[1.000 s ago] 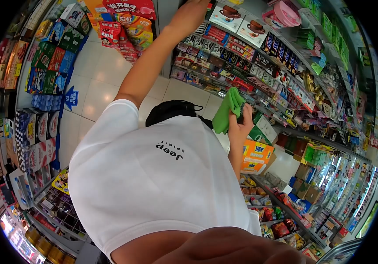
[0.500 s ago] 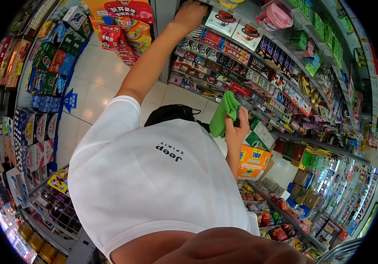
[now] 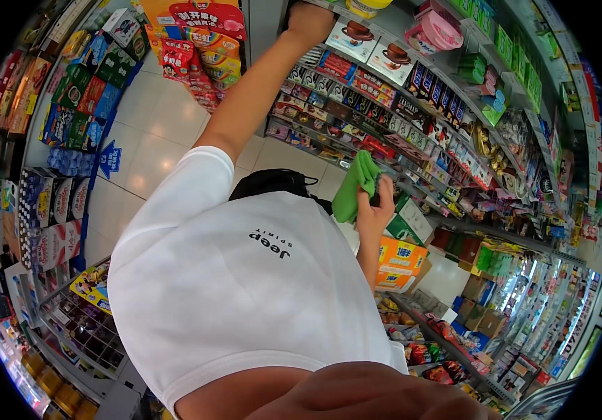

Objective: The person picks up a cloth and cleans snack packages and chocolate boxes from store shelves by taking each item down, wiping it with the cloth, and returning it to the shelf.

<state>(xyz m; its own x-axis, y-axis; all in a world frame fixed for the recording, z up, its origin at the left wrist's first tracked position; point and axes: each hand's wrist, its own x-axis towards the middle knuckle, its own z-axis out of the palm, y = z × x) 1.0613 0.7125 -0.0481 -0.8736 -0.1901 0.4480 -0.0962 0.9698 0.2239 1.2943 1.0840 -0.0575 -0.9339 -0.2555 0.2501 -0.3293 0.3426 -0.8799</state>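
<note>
Soft crumpled green cloth (image 3: 355,185) in right hand (image 3: 374,210)

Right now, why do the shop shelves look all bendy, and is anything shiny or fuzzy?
In the head view the fisheye lens curves the shelves and leaves black corners; the floor tiles shine with ceiling-light glare; the skin at the bottom edge is blurry, too close; the green cloth in the right hand stays sharp.

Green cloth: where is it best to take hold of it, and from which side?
Grip the loose bunched end of the green cloth, which sticks out past the right hand that clutches it. Probably come from the open aisle side, since the shelves crowd the other side.
</note>
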